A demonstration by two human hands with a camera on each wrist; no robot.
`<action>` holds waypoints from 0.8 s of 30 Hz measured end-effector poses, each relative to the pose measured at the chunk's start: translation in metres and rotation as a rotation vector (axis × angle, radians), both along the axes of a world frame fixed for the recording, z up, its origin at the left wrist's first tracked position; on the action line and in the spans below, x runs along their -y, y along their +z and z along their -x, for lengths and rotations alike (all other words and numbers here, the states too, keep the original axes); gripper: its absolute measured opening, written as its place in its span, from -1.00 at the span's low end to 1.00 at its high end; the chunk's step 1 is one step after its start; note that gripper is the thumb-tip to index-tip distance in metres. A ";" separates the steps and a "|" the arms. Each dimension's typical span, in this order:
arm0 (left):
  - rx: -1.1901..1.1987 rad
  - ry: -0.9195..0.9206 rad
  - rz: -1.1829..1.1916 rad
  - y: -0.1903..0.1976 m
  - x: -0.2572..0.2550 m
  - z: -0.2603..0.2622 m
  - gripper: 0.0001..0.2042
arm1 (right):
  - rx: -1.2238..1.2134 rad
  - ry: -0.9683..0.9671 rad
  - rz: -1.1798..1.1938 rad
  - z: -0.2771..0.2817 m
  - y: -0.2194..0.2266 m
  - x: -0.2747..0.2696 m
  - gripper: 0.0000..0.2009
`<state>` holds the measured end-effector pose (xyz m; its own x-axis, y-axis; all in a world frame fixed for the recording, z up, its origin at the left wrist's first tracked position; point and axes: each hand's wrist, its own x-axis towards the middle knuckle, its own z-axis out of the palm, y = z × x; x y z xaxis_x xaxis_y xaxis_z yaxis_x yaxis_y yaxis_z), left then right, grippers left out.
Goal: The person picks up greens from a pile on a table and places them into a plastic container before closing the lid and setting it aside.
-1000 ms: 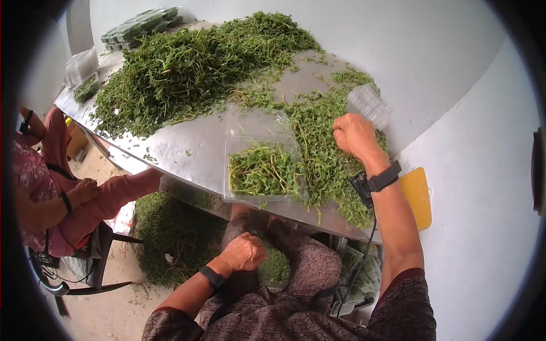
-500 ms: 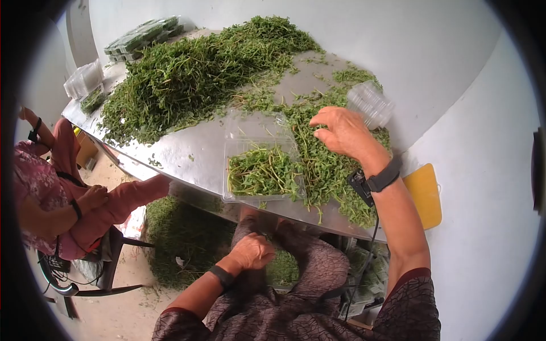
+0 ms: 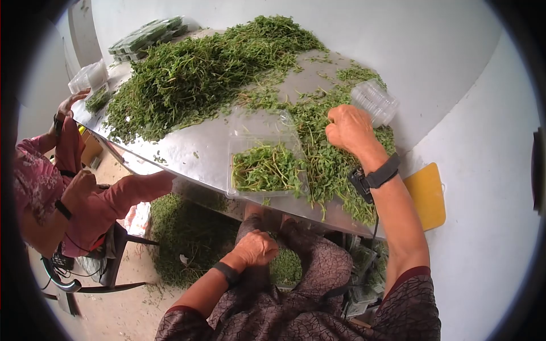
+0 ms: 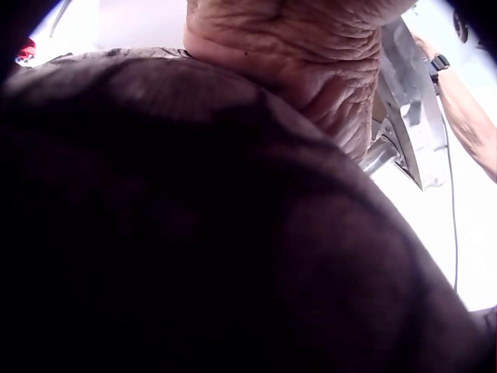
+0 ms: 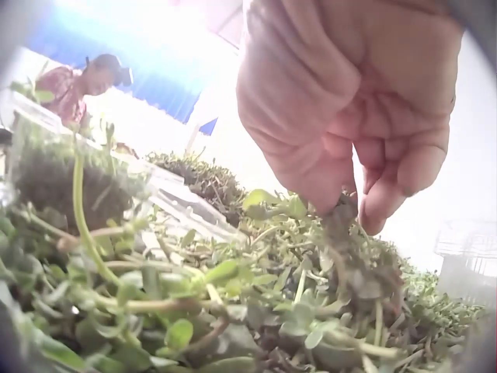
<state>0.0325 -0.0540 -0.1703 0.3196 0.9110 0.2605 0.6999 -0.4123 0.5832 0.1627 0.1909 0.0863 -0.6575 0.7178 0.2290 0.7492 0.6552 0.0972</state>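
My right hand [image 3: 351, 132] is over the spread of loose green sprigs on the right part of the table. In the right wrist view, its thumb and fingertips pinch a few leafy sprigs [image 5: 353, 241] just above the layer. An open clear container [image 3: 267, 168] filled with sprigs lies at the table's near edge, left of that hand; its lid is folded back. My left hand [image 3: 257, 248] rests on my thigh with fingers curled, no object visible in it. Only its wrist and palm [image 4: 295, 70] show in the left wrist view.
A large heap of greens [image 3: 187, 79] covers the back left. Nested empty clear containers [image 3: 374, 102] stand beyond my right hand, a yellow board [image 3: 425, 196] to the right. Filled packs [image 3: 149, 37] are stacked at the far left. Another person [image 3: 51, 187] sits left, one hand by containers.
My right hand opened its fingers and moved left over the sprigs, then came back slightly right, and now pinches some. The other person's hand has reached up to the containers.
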 end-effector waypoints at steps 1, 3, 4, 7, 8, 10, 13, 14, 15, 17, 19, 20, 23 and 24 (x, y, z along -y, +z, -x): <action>0.003 -0.001 -0.001 0.001 0.000 0.000 -0.86 | -0.123 0.038 -0.033 -0.006 0.001 0.001 -0.94; -0.021 0.001 0.023 0.007 -0.001 0.000 -0.87 | -0.241 0.075 -0.069 -0.017 0.002 0.003 -0.94; -0.018 0.001 0.021 0.009 -0.001 0.000 -0.87 | -0.359 0.092 -0.046 -0.022 0.001 0.003 -0.93; -0.045 0.019 0.056 0.012 0.000 -0.001 -0.88 | -0.463 0.051 0.040 -0.032 0.009 0.011 -0.93; -0.050 0.008 0.059 0.010 -0.001 -0.001 -0.88 | -0.454 -0.010 0.104 -0.035 0.013 0.014 -0.94; -0.054 -0.002 0.060 0.011 -0.001 -0.001 -0.88 | -0.490 -0.019 0.189 -0.044 0.012 0.011 -0.93; -0.068 0.013 0.035 0.011 0.001 -0.003 -0.89 | -0.639 -0.025 0.431 -0.048 0.019 0.023 -0.89; -0.062 0.023 0.001 0.008 0.001 -0.003 -0.88 | -0.753 -0.023 0.585 -0.047 0.025 0.029 -0.86; -0.056 0.035 -0.032 0.006 0.001 -0.003 -0.88 | -0.750 -0.020 0.587 -0.046 0.031 0.034 -0.86; -0.058 0.023 -0.030 0.005 0.001 -0.003 -0.87 | -0.802 0.027 0.700 -0.044 0.042 0.043 -0.91; -0.059 0.013 -0.026 0.008 0.000 -0.003 -0.87 | -0.815 0.069 0.730 -0.037 0.053 0.056 -0.89; -0.073 0.006 -0.024 0.010 -0.001 -0.003 -0.86 | -0.829 0.106 0.758 -0.032 0.056 0.062 -0.86; -0.082 0.005 -0.011 0.011 0.000 -0.005 -0.85 | -0.868 0.229 0.848 -0.012 0.060 0.078 -0.87; -0.082 0.005 -0.012 0.012 0.000 -0.005 -0.84 | -0.866 0.232 0.855 -0.006 0.058 0.082 -0.87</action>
